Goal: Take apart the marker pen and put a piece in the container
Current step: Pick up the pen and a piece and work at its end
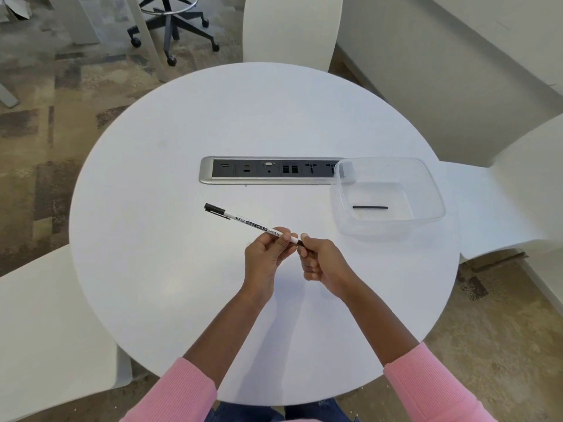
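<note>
A slim white marker pen (249,222) with a black cap at its far-left end is held above the round white table (182,284). My left hand (265,263) grips the barrel near its right end. My right hand (320,263) pinches the dark end piece at the pen's right tip; most of that piece is hidden by my fingers. A clear plastic container (426,190) stands at the right of the table, apart from both hands. A thin black rod (370,207) lies flat on its floor.
A silver and black socket strip (268,171) is set into the table's middle, its right end under the container's corner. White chairs (292,28) stand around the table. A wheeled stool base (173,28) is on the carpet at the far left.
</note>
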A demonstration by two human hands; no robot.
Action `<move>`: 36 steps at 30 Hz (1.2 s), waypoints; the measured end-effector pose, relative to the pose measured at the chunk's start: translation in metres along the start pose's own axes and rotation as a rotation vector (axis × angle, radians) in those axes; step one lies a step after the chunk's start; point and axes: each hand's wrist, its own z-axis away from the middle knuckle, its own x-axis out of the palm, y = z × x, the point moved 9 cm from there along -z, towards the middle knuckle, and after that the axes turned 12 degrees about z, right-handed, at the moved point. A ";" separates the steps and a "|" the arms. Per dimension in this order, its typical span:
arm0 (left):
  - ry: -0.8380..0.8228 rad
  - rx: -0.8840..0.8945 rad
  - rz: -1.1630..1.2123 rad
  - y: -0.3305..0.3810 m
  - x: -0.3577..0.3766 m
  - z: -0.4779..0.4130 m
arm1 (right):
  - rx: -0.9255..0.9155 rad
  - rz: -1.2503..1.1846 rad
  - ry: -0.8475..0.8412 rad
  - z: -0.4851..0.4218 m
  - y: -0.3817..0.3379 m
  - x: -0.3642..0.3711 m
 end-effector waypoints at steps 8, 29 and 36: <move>0.054 0.023 0.095 0.004 0.000 0.001 | -0.542 0.873 0.437 0.027 -0.042 -0.008; -0.105 0.004 -0.025 0.001 0.008 0.006 | 0.016 0.155 -0.106 0.002 -0.007 -0.003; -0.057 0.010 -0.013 0.004 0.006 0.005 | 0.103 -0.091 -0.187 0.009 -0.001 0.006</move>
